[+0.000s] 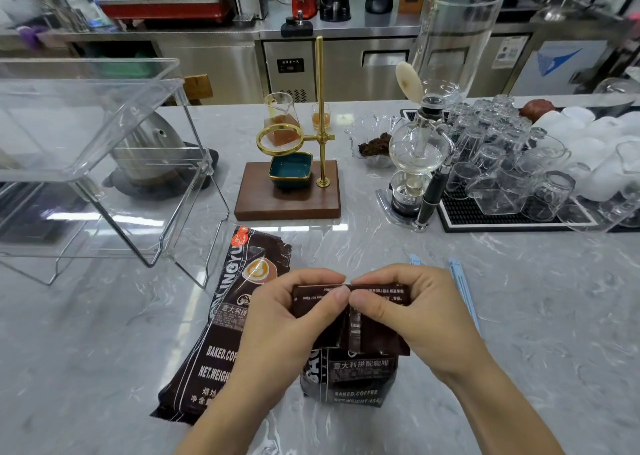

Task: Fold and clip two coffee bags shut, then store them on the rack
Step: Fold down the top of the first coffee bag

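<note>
Coffee bag (349,375) upright, folded top pinched by left grip (294,312), right grip (398,305)

Glossy marble-look counter (519,299), grey-veined and smooth, throwing back the ceiling lights. Both bags, the held bag (349,375) and the flat bag (221,333), show dark, shiny, crinkled foil-like film. Clear hard plastic on the rack (104,164), edges glinting. Polished brass on the stand (320,108), over a smooth dark wood base (287,198). Pale blue matt plastic clips (462,288). Clear glass cups (502,164) on a black ribbed rubber mat (464,215).
</note>
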